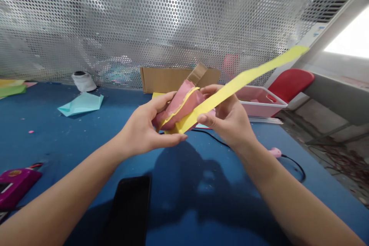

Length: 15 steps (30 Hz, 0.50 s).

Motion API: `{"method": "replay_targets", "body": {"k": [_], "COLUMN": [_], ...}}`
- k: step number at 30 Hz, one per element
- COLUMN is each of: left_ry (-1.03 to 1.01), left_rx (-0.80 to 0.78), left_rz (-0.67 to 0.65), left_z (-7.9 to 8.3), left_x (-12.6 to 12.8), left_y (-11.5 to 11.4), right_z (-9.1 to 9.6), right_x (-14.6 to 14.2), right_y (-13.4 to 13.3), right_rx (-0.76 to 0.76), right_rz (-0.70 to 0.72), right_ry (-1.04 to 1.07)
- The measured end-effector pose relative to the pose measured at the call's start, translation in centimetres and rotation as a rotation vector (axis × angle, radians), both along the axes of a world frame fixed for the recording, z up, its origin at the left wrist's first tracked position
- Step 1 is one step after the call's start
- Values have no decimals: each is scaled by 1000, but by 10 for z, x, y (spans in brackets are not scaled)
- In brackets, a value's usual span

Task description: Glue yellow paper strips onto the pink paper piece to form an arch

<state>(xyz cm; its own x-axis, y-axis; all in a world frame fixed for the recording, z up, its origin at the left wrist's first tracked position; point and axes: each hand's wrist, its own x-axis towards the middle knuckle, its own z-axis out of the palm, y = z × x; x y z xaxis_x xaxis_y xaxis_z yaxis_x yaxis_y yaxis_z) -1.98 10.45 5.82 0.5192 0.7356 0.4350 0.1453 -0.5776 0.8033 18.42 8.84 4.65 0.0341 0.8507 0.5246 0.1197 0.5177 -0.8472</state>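
Above the blue table, my left hand [145,127] is closed around the left end of a pink paper piece [184,102] that looks rolled or folded. A yellow edge runs along that piece. My right hand [227,115] pinches a long yellow paper strip [239,82] between thumb and fingers, near the pink piece. The strip's lower end lies against the underside of the pink paper, and its free end rises toward the upper right. A short brown strip [197,73] shows at the top of the pink piece; whether it is attached cannot be seen.
A black phone [131,203] lies in front on the blue table [57,142]. To the left are a purple device [19,186] and light-blue folded paper [82,103]. Behind stand a cardboard box [158,78] and a perforated metal panel [115,19]; a pink bin [256,103] sits right.
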Motion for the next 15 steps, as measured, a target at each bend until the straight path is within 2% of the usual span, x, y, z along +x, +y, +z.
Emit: {"method": "replay_targets", "body": {"k": [4,6,11,15], "left_ry": [15,28,35,29], "left_rx": [-42,-57,-121,-209], "left_rz": [-57,-77,-97,-167], "left_z": [-1,0,3,2], "left_x": [0,1,0,-3], "left_y": [1,1,1,3], "right_z": [-2,-3,-7,-8], "right_x": [3,3,2,4], "right_y": [5,5,5,6], "right_rx": [-16,-45,-14,-57], "right_rz": [235,309,370,381], "right_ry": [57,80,169,176]}}
